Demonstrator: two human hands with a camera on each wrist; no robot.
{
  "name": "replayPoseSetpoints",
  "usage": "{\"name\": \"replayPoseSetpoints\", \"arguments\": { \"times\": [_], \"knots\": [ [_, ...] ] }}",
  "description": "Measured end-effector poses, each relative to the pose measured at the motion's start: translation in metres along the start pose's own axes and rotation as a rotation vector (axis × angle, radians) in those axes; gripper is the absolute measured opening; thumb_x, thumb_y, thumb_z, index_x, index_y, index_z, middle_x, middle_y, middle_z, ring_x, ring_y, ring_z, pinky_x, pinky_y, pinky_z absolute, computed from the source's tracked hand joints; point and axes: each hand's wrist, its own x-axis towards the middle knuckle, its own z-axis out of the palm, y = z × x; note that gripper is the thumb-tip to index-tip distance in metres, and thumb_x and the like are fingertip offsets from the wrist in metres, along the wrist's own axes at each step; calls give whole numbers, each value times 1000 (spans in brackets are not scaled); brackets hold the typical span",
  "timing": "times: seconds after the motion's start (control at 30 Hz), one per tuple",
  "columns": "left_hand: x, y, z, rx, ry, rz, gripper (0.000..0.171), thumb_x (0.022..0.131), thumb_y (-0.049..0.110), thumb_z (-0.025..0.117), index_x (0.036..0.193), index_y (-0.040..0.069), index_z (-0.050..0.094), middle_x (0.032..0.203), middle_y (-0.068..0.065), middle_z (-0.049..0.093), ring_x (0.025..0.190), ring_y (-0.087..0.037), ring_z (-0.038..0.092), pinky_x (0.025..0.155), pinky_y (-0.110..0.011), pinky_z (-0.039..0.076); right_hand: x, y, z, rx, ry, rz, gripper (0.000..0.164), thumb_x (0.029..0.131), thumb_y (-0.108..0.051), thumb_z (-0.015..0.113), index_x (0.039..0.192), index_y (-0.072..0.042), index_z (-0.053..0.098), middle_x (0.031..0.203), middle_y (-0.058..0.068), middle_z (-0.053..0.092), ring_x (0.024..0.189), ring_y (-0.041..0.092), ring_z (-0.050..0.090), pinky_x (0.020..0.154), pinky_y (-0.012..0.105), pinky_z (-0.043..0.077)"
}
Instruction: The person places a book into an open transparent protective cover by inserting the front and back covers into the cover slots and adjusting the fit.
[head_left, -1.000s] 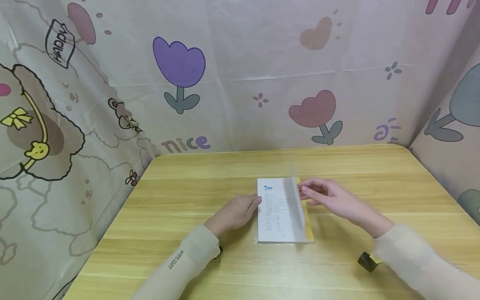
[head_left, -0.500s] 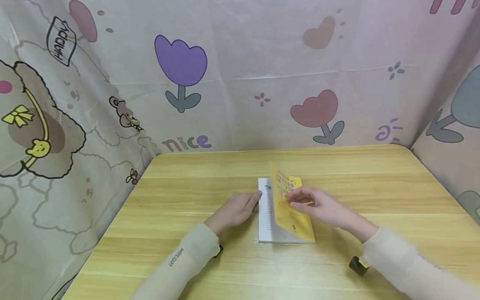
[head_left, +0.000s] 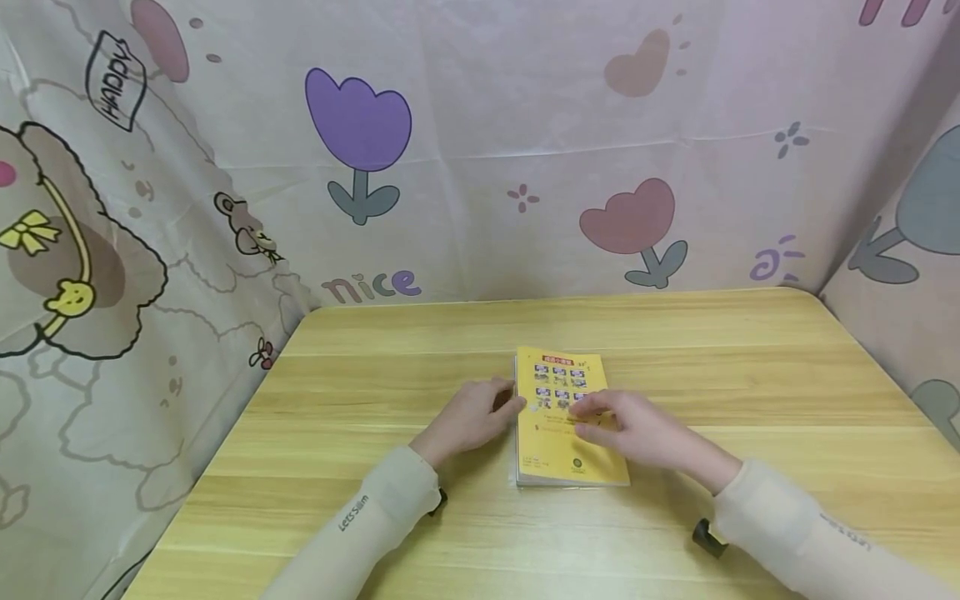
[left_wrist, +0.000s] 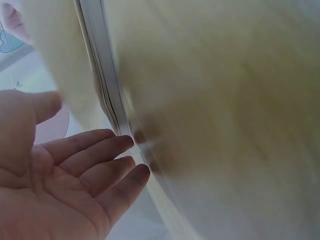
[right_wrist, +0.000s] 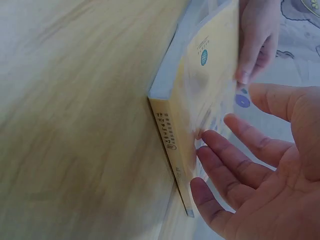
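Observation:
A book with a yellow cover (head_left: 555,454) lies on the wooden table, its spine toward the right. The cover is down over the white pages, raised a little along the left edge. My left hand (head_left: 471,419) is at that left edge, thumb tip on the cover's border; in the left wrist view its fingers (left_wrist: 112,172) reach to the page edges. My right hand (head_left: 637,425) is over the right half of the cover, fingertips touching or close above it. The right wrist view shows the right fingers (right_wrist: 227,170) loosely extended beside the cover, gripping nothing.
The wooden table (head_left: 360,358) extends around the book on all sides. A printed cloth (head_left: 480,100) hangs behind and at both sides. Dark wrist devices show under both sleeves, one at the right cuff (head_left: 708,537).
The yellow cover has swung from the right over to the left and now covers the white printed page. My right hand has moved slightly left with it; the left hand stays at the edge.

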Motion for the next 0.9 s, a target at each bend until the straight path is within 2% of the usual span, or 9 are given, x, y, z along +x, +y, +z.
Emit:
{"name": "replayPoseSetpoints", "arguments": {
  "times": [0.03, 0.13, 0.27, 0.43, 0.53, 0.67, 0.9],
  "knots": [
    [0, 0, 0, 11, 4, -4, 58, 111, 40, 58, 156, 4, 54, 155, -17, 61, 146, -33, 57, 122, -52, 48, 0, 0, 0, -10, 1, -3, 34, 104, -29, 72, 130, -8, 74, 131, 8, 76, 126, 34, 69, 107, 57, 57],
    [1, -1, 1, 32, 17, -11, 67, 106, 35, 69, 161, 4, 46, 159, -19, 57, 149, -35, 55, 124, -53, 46, -1, 1, 1, -33, 4, -12, 32, 103, -30, 73, 127, -9, 76, 128, 6, 77, 123, 31, 70, 106, 56, 58],
    [2, -2, 2, 68, 19, 10, 81, 101, 29, 77, 167, 7, 36, 169, -15, 46, 156, -32, 46, 128, -50, 39, -4, 4, 0, -38, 9, -4, 29, 102, -30, 74, 124, -11, 77, 126, 5, 77, 119, 27, 71, 103, 53, 60],
    [1, -1, 3, 135, -35, 76, 78, 102, 28, 76, 166, 6, 38, 177, -10, 29, 163, -29, 33, 133, -45, 31, -13, 5, -4, -29, 17, 27, 30, 102, -30, 74, 123, -9, 77, 124, 6, 77, 117, 25, 71, 100, 49, 62],
    [0, 1, 4, 158, -85, 110, 73, 103, 33, 75, 164, 8, 44, 177, -13, 26, 164, -32, 32, 133, -47, 30, -21, 7, -9, -45, 24, 30, 31, 101, -29, 74, 121, -5, 76, 113, 3, 77, 103, 18, 72, 90, 38, 65],
    [-2, 2, 4, 158, -139, 105, 76, 100, 42, 76, 163, 12, 46, 178, -16, 23, 164, -36, 31, 133, -51, 31, -29, 11, -14, -63, 21, 54, 31, 100, -27, 76, 117, -2, 76, 99, -2, 76, 87, 8, 68, 76, 23, 61],
    [-2, 1, 6, 133, -166, 71, 86, 98, 47, 77, 166, 11, 40, 180, -14, 20, 165, -36, 28, 133, -52, 31, -39, 16, -17, -142, 27, 154, 47, 100, -31, 76, 129, 6, 72, 97, -1, 76, 82, 8, 64, 69, 23, 56]
  ]
}}
